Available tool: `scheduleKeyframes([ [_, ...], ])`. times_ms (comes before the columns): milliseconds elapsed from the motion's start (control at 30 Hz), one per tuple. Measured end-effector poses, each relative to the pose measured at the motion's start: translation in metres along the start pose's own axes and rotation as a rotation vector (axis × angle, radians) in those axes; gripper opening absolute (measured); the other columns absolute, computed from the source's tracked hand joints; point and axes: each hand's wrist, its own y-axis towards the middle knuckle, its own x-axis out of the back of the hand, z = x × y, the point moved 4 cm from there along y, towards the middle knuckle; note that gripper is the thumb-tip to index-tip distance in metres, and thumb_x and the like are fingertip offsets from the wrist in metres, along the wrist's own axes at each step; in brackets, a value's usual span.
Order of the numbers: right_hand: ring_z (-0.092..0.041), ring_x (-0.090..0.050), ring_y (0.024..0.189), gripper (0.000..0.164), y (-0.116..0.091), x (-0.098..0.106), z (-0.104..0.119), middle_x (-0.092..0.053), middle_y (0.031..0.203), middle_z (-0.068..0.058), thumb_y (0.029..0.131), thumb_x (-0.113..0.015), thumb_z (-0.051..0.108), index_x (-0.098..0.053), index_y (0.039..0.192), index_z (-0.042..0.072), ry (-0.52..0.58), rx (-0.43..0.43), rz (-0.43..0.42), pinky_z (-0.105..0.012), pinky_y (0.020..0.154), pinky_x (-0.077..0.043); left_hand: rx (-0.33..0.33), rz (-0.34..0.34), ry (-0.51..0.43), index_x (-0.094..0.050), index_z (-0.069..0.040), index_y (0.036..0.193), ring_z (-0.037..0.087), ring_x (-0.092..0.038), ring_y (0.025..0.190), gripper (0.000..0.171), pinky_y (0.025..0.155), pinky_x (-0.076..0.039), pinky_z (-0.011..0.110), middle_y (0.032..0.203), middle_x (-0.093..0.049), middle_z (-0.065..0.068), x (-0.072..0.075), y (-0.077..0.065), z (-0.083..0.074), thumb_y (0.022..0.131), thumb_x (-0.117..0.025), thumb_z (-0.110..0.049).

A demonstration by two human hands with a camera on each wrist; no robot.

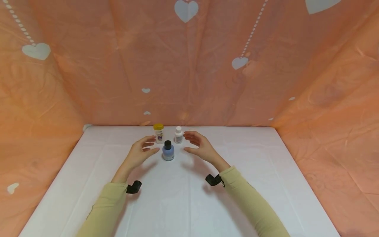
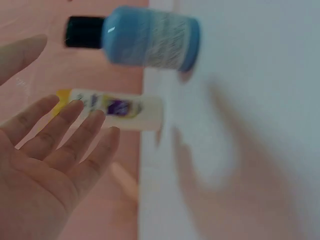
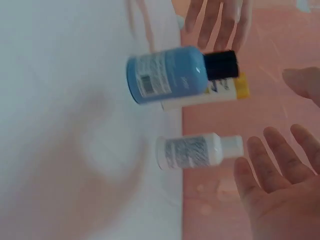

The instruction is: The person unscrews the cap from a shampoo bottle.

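Three small bottles stand upright in a close group near the back of the table. In front is a blue bottle (image 1: 168, 153) with a black cap. Behind it to the left stands a white bottle with a yellow lid (image 1: 159, 134), and to the right a smaller all-white bottle (image 1: 178, 135) with a grey label. My left hand (image 1: 140, 152) hovers left of the group, fingers spread and holding nothing. On the other side my right hand (image 1: 201, 147) is held likewise, nearest the small white bottle (image 3: 187, 152). In the left wrist view, a gap separates the fingers from the blue bottle (image 2: 150, 39).
A white cloth covers the table (image 1: 165, 204). Orange curtain (image 1: 189, 75) with pale hearts hangs behind and at both sides, meeting the table's back edge just beyond the bottles. Each wrist wears a small black camera (image 1: 134, 187).
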Motion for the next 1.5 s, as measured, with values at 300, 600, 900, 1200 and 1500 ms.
scheduleKeyframes([
  [300, -0.047, -0.045, 0.122, 0.055, 0.001, -0.019, -0.011, -0.051, 0.128, -0.028, 0.081, -0.070, -0.008, -0.045, 0.131, -0.011, 0.054, -0.010, 0.011, -0.056, 0.105, -0.033, 0.041, 0.040, -0.074, -0.046, 0.004, 0.137, 0.047, -0.048, 0.120, 0.067, 0.099, -0.041, 0.054, 0.133, -0.048, 0.029, -0.029, 0.005, 0.022, 0.079, -0.079, -0.007],
  [600, -0.052, -0.044, 0.120, 0.052, 0.005, -0.032, -0.021, -0.049, 0.128, -0.033, 0.081, -0.068, -0.011, -0.047, 0.128, -0.012, 0.127, -0.002, -0.007, -0.059, 0.104, -0.032, 0.027, 0.047, -0.116, -0.048, 0.011, 0.131, 0.049, -0.051, 0.114, 0.063, 0.096, -0.044, 0.054, 0.128, -0.051, 0.032, -0.040, 0.006, 0.019, 0.077, -0.078, 0.000],
  [900, -0.052, -0.044, 0.120, 0.052, 0.009, -0.045, -0.025, -0.046, 0.128, -0.037, 0.082, -0.066, -0.012, -0.044, 0.129, -0.015, 0.124, 0.018, 0.013, -0.061, 0.103, -0.032, 0.089, 0.034, -0.148, -0.051, 0.003, 0.132, 0.042, -0.056, 0.112, 0.066, 0.091, -0.051, 0.041, 0.128, -0.052, 0.027, -0.049, 0.011, 0.033, 0.074, -0.082, -0.003],
  [1200, -0.050, -0.044, 0.120, 0.050, 0.013, -0.051, -0.024, -0.048, 0.128, -0.034, 0.083, -0.067, -0.010, -0.047, 0.128, -0.013, 0.122, 0.025, 0.014, -0.060, 0.103, -0.033, 0.127, 0.002, -0.124, -0.049, 0.007, 0.130, 0.041, -0.057, 0.111, 0.063, 0.087, -0.053, 0.034, 0.125, -0.052, 0.029, -0.052, 0.011, 0.033, 0.075, -0.080, 0.000],
  [1500, -0.049, -0.045, 0.120, 0.048, 0.015, -0.055, -0.024, -0.050, 0.127, -0.032, 0.083, -0.067, -0.010, -0.048, 0.127, -0.012, 0.139, 0.005, -0.007, -0.061, 0.101, -0.035, 0.144, -0.017, -0.098, -0.055, 0.003, 0.125, 0.038, -0.059, 0.109, 0.057, 0.087, -0.053, 0.034, 0.123, -0.055, 0.026, -0.053, 0.011, 0.032, 0.074, -0.081, -0.001],
])
